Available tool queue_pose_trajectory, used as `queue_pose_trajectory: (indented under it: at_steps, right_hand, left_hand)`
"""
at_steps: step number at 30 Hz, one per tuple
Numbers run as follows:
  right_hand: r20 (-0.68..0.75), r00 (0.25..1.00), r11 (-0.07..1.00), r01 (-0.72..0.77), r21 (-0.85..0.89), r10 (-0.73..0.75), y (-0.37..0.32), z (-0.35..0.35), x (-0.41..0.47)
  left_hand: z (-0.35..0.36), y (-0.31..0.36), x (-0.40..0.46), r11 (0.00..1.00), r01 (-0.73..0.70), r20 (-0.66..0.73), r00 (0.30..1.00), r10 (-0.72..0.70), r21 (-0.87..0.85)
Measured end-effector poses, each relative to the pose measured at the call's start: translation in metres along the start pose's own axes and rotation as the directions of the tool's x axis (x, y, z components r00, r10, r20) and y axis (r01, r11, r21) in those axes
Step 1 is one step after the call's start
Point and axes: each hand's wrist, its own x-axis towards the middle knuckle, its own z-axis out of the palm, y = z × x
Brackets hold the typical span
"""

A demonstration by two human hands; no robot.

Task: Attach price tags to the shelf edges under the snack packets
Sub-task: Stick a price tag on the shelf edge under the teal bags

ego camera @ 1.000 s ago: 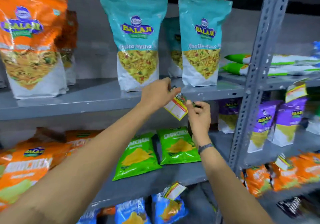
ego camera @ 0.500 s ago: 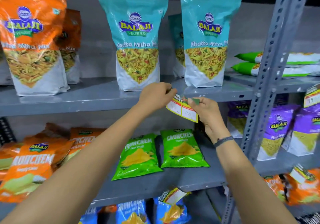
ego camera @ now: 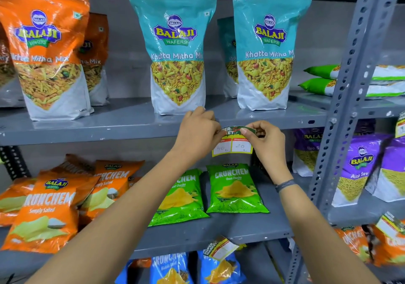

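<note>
Price tag (ego camera: 234,144) pinched at its top edge by both hands: left hand (ego camera: 198,133) grasps the upper left corner, right hand (ego camera: 266,140) the upper right. Tag hangs level against the upper shelf edge (ego camera: 87,133), below and between two teal packets (ego camera: 177,51). Handwritten "40" and "20" legible. Green packets (ego camera: 235,188) lie flat on the shelf beneath.

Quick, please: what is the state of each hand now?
Left hand: closed, pinching the price tag at the shelf edge.
Right hand: closed, pinching the same tag's top.
</note>
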Motion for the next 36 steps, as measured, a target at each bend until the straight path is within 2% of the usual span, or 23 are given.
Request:
queue_pose_trajectory:
  at_steps: [4, 15, 18, 21, 24, 26, 27, 28, 29, 30, 31, 33, 34, 36]
  right_hand:
    - [-0.045, 0.999, 1.0, 0.016, 0.02, -0.015, -0.004, 0.0, 0.008]
    - [-0.075, 0.997, 0.999, -0.006, -0.044, 0.002, 0.004, 0.006, 0.019]
    - [-0.085, 0.996, 1.0, -0.01, -0.006, 0.009, 0.003, 0.006, 0.013]
    - [-0.173, 0.985, 0.999, -0.004, 0.045, 0.011, 0.008, 0.005, -0.007]
    - [-0.248, 0.967, 0.996, -0.033, 0.081, 0.052, 0.03, 0.007, -0.044]
    - [-0.219, 0.97, 0.993, -0.084, 0.086, 0.101, 0.051, 0.01, -0.076]
    - [-0.179, 0.976, 0.991, -0.116, 0.074, 0.127, 0.063, 0.013, -0.094]
    - [-0.123, 0.981, 0.988, -0.148, 0.048, 0.153, 0.075, 0.017, -0.112]
    - [-0.055, 0.983, 0.984, -0.177, 0.01, 0.177, 0.086, 0.02, -0.131]
    - [0.02, 0.979, 0.979, -0.201, -0.033, 0.202, 0.096, 0.024, -0.149]
    - [0.1, 0.969, 0.972, -0.221, -0.078, 0.228, 0.107, 0.028, -0.167]
    - [0.263, 0.921, 0.954, -0.249, -0.169, 0.287, 0.124, 0.038, -0.193]
    - [0.34, 0.886, 0.943, -0.25, -0.221, 0.315, 0.13, 0.043, -0.203]
    - [0.455, 0.822, 0.921, -0.195, -0.338, 0.341, 0.14, 0.054, -0.215]
  left_hand:
    - [-0.003, 0.002, 0.005, 0.996, 0.051, -0.014, 0.999, -0.052, -0.066]
    - [0.002, 0.02, 0.032, 0.943, 0.327, -0.008, 0.945, -0.327, 0.064]
    - [0.004, 0.023, 0.031, 0.934, 0.351, -0.036, 0.936, -0.35, 0.063]
    - [0.005, 0.028, 0.02, 0.937, 0.344, -0.078, 0.937, -0.339, 0.057]
    - [0.016, 0.034, -0.014, 0.91, 0.4, -0.223, 0.882, -0.415, -0.109]
    - [0.035, 0.043, -0.053, 0.849, 0.408, -0.314, 0.801, -0.51, -0.336]
    - [0.049, 0.05, -0.077, 0.804, 0.416, -0.293, 0.777, -0.557, -0.425]
    - [0.064, 0.056, -0.103, 0.75, 0.454, -0.212, 0.77, -0.602, -0.481]
    - [0.081, 0.063, -0.131, 0.68, 0.532, -0.069, 0.76, -0.647, -0.505]
    - [0.099, 0.07, -0.159, 0.591, 0.646, 0.123, 0.718, -0.685, -0.483]
    - [0.118, 0.075, -0.188, 0.501, 0.764, 0.331, 0.634, -0.699, -0.407]
    - [0.151, 0.08, -0.235, 0.358, 0.908, 0.669, 0.407, -0.622, -0.219]
    - [0.164, 0.081, -0.252, 0.292, 0.943, 0.776, 0.302, -0.553, -0.16]
    - [0.18, 0.081, -0.268, 0.201, 0.976, 0.868, 0.173, -0.466, -0.086]
